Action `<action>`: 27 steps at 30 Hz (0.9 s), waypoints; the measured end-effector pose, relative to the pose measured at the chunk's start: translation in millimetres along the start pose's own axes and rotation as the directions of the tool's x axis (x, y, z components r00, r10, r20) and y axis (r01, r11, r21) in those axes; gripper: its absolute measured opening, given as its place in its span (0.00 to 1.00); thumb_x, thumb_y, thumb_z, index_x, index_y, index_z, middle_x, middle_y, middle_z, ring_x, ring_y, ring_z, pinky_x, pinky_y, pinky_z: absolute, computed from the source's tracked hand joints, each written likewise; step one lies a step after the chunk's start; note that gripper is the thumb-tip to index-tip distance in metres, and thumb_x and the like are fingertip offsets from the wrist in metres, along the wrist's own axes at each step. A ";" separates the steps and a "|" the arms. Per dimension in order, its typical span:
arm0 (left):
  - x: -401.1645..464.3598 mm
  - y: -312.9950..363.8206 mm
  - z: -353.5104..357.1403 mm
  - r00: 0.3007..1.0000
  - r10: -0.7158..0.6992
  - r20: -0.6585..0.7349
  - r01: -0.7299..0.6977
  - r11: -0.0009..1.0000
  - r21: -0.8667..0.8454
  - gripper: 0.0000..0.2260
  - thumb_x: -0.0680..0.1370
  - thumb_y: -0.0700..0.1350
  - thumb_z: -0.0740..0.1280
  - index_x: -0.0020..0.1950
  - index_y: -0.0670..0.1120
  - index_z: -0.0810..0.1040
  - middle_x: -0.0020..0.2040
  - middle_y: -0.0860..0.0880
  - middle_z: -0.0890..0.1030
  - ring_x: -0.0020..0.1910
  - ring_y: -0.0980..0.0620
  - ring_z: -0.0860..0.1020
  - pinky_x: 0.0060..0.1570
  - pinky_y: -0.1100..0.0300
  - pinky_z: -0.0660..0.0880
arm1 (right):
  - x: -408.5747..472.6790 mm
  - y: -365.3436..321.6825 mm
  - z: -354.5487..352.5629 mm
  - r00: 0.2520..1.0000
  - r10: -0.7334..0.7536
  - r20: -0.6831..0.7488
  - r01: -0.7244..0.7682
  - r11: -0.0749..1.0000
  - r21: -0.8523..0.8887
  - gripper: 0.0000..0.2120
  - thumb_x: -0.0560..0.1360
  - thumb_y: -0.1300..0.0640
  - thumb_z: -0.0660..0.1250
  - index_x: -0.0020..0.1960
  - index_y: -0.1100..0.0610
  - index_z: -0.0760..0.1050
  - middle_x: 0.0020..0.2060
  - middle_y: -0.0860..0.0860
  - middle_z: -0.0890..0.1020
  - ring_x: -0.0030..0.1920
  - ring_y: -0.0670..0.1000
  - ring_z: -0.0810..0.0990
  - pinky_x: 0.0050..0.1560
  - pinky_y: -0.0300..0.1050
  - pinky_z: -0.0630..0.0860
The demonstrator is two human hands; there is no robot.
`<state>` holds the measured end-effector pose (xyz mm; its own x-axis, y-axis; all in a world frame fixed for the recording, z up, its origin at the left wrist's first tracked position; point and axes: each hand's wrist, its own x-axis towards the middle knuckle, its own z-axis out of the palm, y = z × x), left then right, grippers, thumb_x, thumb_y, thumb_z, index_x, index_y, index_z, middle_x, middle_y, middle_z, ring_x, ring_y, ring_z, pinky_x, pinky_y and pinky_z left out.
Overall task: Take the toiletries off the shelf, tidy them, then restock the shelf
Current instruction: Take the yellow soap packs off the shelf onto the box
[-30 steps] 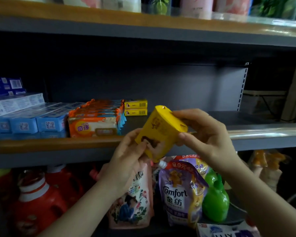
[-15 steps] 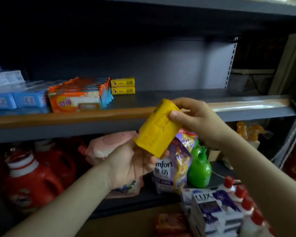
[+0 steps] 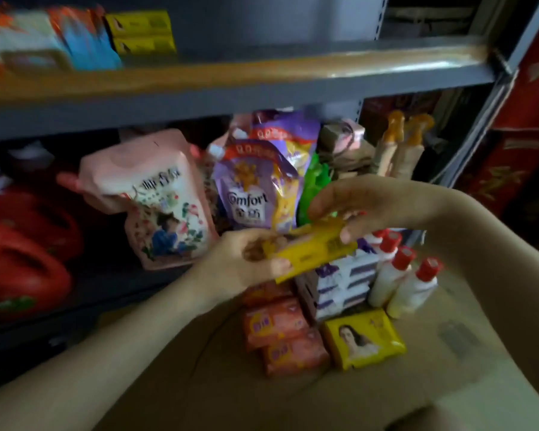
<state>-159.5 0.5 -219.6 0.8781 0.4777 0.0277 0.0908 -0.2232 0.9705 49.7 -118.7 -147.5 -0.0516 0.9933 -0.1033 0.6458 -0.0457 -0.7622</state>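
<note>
A yellow soap pack (image 3: 311,253) is held flat between both hands, in front of the lower shelf and above the cardboard surface (image 3: 339,396). My left hand (image 3: 243,262) grips its left end with thumb and fingers. My right hand (image 3: 361,206) pinches its right end from above. Below lie another yellow soap pack (image 3: 363,339), orange soap bars (image 3: 280,331), white-and-purple boxes (image 3: 343,281) and white bottles with red caps (image 3: 402,275). On the upper shelf (image 3: 231,76) sit yellow boxes (image 3: 140,32) and blurred orange and blue packs (image 3: 44,42).
The lower shelf holds red detergent jugs (image 3: 22,259), a pink refill pouch (image 3: 156,200), purple Comfort pouches (image 3: 255,188), a green bottle (image 3: 315,185) and spray bottles (image 3: 402,144). A red carton (image 3: 523,135) stands at the right past the shelf post.
The view has dropped from the upper shelf toward the cardboard surface. Both hands have lowered the yellow soap pack and turned it from upright to lying flat.
</note>
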 end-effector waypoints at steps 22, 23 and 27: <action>-34.2 -61.0 107.3 0.887 0.400 0.229 -0.346 0.250 0.904 0.22 0.67 0.58 0.71 0.52 0.42 0.80 0.50 0.43 0.78 0.48 0.44 0.79 0.45 0.53 0.76 | -54.8 40.0 22.5 0.906 -0.029 -0.422 -0.057 0.980 -0.189 0.05 0.77 0.58 0.63 0.50 0.56 0.77 0.39 0.44 0.79 0.39 0.41 0.79 0.43 0.36 0.76; -31.2 -61.3 107.8 0.887 0.398 0.236 -0.356 0.262 0.897 0.20 0.67 0.56 0.72 0.51 0.43 0.80 0.48 0.44 0.78 0.46 0.45 0.79 0.43 0.54 0.76 | -53.4 40.4 24.1 0.906 -0.032 -0.422 -0.058 0.978 -0.198 0.05 0.77 0.58 0.63 0.50 0.56 0.77 0.39 0.44 0.79 0.38 0.41 0.78 0.43 0.36 0.75; -25.2 -58.3 108.6 0.880 0.373 0.293 -0.411 0.291 0.864 0.17 0.71 0.57 0.68 0.47 0.44 0.79 0.45 0.47 0.78 0.42 0.48 0.78 0.39 0.54 0.76 | -45.7 36.9 29.3 0.907 -0.070 -0.416 -0.037 0.969 -0.243 0.07 0.77 0.58 0.64 0.51 0.59 0.78 0.38 0.46 0.80 0.37 0.38 0.78 0.40 0.30 0.73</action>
<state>-135.9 -90.8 -302.9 0.9447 0.0881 0.3158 0.0715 -0.9954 0.0637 53.6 -168.9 -189.7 0.2250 0.9478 0.2259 0.8130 -0.0548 -0.5797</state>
